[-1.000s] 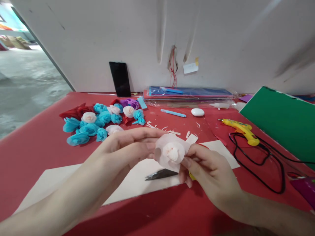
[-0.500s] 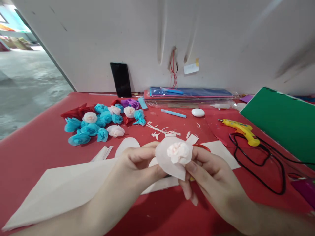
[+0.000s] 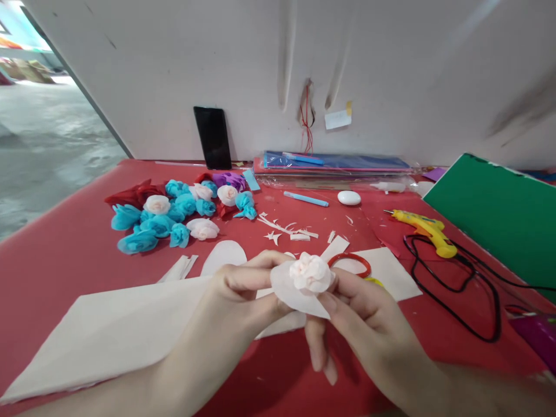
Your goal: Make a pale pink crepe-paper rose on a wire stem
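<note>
Head view: right hand [image 3: 369,321] pinches the base of a pale paper flower [image 3: 310,273] between thumb and fingers, lower fingers dangling underneath. Left hand [image 3: 228,304] pinches the edge of a wide petal [image 3: 287,291] sticking out flat on the flower's left. So the flower sits between both hands, up over the red table [image 3: 47,255]. I'd call it partway done: ruffled middle formed, but that petal isn't wrapped round yet (to my eye, anyway).

Working outward from the flower: a long white sheet [image 3: 117,324] lies left of and below it, and a red loop [image 3: 369,267] shows just to its right (scissors, I think, blades hidden). Past its left side there's a rounded cutout [image 3: 223,258] lying flat, so one piece looks unused, with strips [image 3: 180,268] beside it. Scraps [image 3: 299,236] lie straight beyond it; a yellow glue gun [image 3: 425,229] is off to its right.

Farther left of it, a pile of flowers [image 3: 160,226] in blue, white, red and purple looks finished.

Containers: well beyond the flower, to its right, a white bottle [image 3: 388,186] lies on its side, contents unreadable. Behind the flower, a clear plastic sleeve [image 3: 304,183] holds blue and reddish sheets [image 3: 360,162]; can't tell if the pen [image 3: 304,158] there is inside or on top.
</note>
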Motion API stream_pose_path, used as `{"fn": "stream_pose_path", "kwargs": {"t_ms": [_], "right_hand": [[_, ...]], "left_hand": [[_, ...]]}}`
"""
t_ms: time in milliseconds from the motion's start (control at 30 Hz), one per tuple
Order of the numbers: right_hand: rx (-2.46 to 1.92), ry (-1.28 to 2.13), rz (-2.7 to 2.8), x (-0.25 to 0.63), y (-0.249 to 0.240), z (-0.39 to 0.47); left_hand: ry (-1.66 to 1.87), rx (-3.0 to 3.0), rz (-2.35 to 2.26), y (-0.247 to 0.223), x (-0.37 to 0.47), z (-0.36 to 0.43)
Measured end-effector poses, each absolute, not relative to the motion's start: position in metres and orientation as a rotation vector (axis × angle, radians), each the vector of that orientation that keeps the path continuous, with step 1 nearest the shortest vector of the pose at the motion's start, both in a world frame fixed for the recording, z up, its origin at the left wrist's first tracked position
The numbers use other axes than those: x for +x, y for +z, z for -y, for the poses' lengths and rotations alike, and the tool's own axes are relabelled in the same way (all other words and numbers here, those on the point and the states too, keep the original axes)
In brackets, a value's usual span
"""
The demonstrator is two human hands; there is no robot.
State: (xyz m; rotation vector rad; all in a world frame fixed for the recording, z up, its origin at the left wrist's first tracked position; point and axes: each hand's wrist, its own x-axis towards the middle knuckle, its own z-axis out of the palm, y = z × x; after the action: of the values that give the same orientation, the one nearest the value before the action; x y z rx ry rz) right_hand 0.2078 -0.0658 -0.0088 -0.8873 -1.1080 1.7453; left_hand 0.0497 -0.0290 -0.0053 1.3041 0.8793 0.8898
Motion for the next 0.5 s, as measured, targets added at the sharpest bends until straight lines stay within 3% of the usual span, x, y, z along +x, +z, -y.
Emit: {"fn": "stream_pose_path", "kwargs": {"t_ms": [500], "right_hand": [[-0.858, 1.835, 1.012, 0.2069, -0.0104, 0.0669]], "left_hand": [[0.895, 1.278, -0.838, -0.0088, 0.0492, 0.0326]]}}
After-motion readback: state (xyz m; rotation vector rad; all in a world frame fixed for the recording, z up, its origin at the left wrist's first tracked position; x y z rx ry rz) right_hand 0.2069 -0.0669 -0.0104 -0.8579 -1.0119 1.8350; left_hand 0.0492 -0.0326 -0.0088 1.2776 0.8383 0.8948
